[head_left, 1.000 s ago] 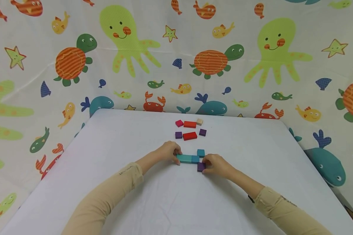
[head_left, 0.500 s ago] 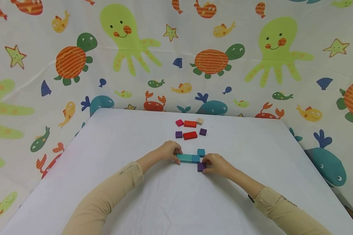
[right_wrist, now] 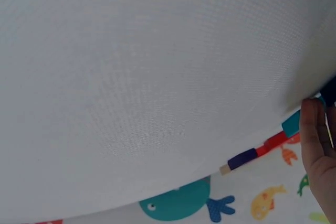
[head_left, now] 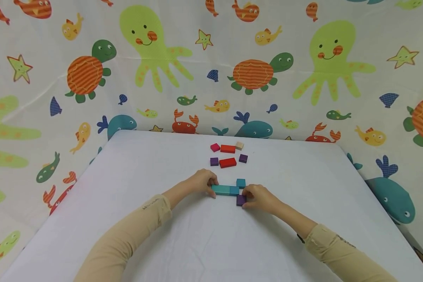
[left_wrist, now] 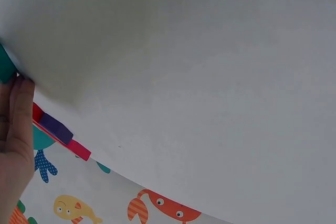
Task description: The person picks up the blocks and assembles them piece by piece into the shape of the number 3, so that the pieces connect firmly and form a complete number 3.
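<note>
My left hand holds the left end of a long teal block, thumb at the near side and fingers at the far side. A blue square block sits flush against that block's right end. My right hand pinches a purple square block at its right side, just near and right of the blue one. Another teal-blue square block lies at the far right corner of the row. In the left wrist view the fingers touch the teal block's end. Fingertips hide part of the purple block.
Farther back on the white table lie two red rectangular blocks, two purple blocks, a pink-red block and a plain wooden one. Behind stands a curtain printed with sea animals.
</note>
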`<state>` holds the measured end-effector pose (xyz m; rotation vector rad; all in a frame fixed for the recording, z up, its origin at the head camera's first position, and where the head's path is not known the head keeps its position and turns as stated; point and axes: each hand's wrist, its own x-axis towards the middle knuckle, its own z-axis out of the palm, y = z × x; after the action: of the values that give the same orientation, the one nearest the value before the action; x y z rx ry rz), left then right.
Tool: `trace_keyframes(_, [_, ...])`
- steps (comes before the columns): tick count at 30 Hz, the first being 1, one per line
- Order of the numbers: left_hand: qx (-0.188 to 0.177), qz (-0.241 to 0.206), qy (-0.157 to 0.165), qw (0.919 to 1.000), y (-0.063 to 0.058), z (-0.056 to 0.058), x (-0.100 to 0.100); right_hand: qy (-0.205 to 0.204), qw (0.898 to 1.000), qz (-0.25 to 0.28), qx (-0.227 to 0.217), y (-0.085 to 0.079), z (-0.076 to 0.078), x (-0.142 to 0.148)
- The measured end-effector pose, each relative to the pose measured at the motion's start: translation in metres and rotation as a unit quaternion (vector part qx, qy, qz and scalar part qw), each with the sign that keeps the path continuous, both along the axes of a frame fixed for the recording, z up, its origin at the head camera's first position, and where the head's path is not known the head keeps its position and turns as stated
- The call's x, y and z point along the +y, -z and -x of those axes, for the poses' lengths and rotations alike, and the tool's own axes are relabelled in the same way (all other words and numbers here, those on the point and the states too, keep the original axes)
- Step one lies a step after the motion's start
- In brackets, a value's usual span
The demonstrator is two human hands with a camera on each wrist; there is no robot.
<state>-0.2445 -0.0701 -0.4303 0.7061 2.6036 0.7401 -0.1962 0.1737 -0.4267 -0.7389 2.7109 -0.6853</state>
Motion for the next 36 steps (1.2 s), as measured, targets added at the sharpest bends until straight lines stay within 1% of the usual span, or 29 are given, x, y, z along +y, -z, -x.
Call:
trace_keyframes(5, [0.004,0.0,0.001,1.0,-0.001,-0.001,0.0,-0.003,1.0,0.003,-0.002,-0.001,0.0,0.001])
trace_keyframes(14, [-0.001,0.002,-0.006,1.0,0.0,0.0,0.001,-0.024,0.999,0.034,-0.022,-0.004,0.007,0.006])
trace_keyframes(17, [0.0,0.0,-0.006,1.0,0.0,0.001,0.001,-0.012,0.999,0.041,-0.025,-0.007,0.012,0.008])
trace_keyframes(24, [-0.004,-0.009,-0.009,0.9999,0.002,-0.001,0.0,0.01,0.999,0.045,0.008,-0.015,0.029,0.009])
trace_keyframes(26, [-0.004,-0.01,-0.01,0.9999,0.002,-0.001,-0.001,0.018,0.999,0.047,0.012,-0.017,0.034,0.008])
trace_keyframes(32, [0.001,-0.009,-0.008,0.9999,0.001,-0.001,-0.002,0.035,0.998,0.047,0.038,-0.015,0.049,0.007])
trace_keyframes(36, [0.006,-0.008,-0.001,0.9999,0.002,0.0,-0.002,0.047,0.997,0.045,0.043,-0.012,0.056,0.007])
